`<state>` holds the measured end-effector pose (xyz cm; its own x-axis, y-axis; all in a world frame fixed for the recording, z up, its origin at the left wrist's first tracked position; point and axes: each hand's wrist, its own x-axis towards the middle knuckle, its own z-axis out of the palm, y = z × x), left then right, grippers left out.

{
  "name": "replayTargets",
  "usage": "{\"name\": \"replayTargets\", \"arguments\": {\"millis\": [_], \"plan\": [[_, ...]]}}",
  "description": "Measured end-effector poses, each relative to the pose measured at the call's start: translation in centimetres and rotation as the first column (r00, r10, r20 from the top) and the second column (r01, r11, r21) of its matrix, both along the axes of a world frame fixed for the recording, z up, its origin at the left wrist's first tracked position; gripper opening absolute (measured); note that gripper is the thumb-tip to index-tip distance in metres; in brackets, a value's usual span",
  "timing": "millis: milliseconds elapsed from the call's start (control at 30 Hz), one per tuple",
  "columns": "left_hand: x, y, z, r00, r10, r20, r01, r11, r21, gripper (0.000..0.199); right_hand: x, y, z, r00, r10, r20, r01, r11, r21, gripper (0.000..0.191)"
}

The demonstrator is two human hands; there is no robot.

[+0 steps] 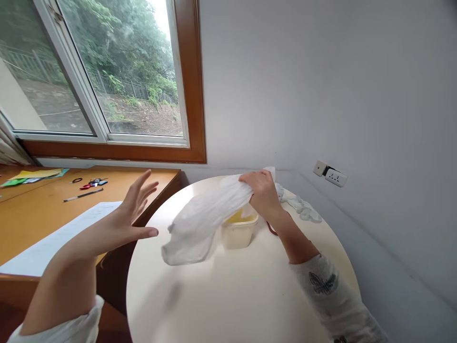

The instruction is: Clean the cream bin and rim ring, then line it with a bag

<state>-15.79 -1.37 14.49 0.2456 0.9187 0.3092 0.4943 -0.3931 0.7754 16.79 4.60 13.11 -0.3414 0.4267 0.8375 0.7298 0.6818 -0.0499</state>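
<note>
A white, translucent plastic bag (200,221) hangs stretched to the left from my right hand (263,193), whose fingers are wrapped round its gathered end. Beneath and behind the bag stands a small cream-coloured container (238,234) with something yellow inside, partly hidden by the bag. My left hand (132,214) is raised left of the bag, holding nothing, its fingers spread and its thumb pointing right. Both hands are above the round white table (221,300) or near its edge.
More crumpled plastic (305,208) lies at the table's back right, near a brown loop (271,229). On the wooden desk (117,183) at left are paper sheets (53,240), a pen (83,195), keys (96,182) and coloured papers (35,174). Walls stand behind and right.
</note>
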Motion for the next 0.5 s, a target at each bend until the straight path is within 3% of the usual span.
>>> {"name": "replayTargets", "arguments": {"millis": [133, 200, 267, 367, 433, 500], "plan": [[6.2, -0.4, -0.3, 0.993, -0.119, -0.01, 0.119, 0.979, 0.164, 0.132, -3.3, -1.1, 1.4, 0.988, 0.104, 0.116, -0.116, 0.988, 0.103, 0.028], [9.2, -0.3, -1.2, 0.994, -0.106, 0.027, 0.099, 0.976, 0.194, 0.127, -5.0, -1.7, 2.2, 0.972, 0.147, 0.184, -0.178, 0.97, 0.165, 0.028], [10.9, -0.1, -2.2, 0.995, -0.019, 0.094, -0.002, 0.976, 0.217, 0.106, -6.2, -1.9, 2.8, 0.958, 0.15, 0.245, -0.207, 0.951, 0.229, 0.03], [10.3, 0.1, -3.1, 0.981, -0.046, 0.187, 0.026, 0.994, 0.109, 0.077, -6.3, -1.1, 3.1, 0.965, 0.064, 0.254, -0.143, 0.94, 0.309, 0.03], [8.5, 0.2, -3.2, 0.963, -0.122, 0.24, 0.125, 0.992, 0.005, 0.072, -5.5, 0.0, 2.9, 0.978, -0.023, 0.207, -0.044, 0.948, 0.315, 0.032], [6.5, 0.2, -2.8, 0.96, -0.127, 0.251, 0.15, 0.986, -0.075, 0.064, -4.4, 1.2, 2.4, 0.983, -0.121, 0.138, 0.079, 0.957, 0.278, 0.036]]}}
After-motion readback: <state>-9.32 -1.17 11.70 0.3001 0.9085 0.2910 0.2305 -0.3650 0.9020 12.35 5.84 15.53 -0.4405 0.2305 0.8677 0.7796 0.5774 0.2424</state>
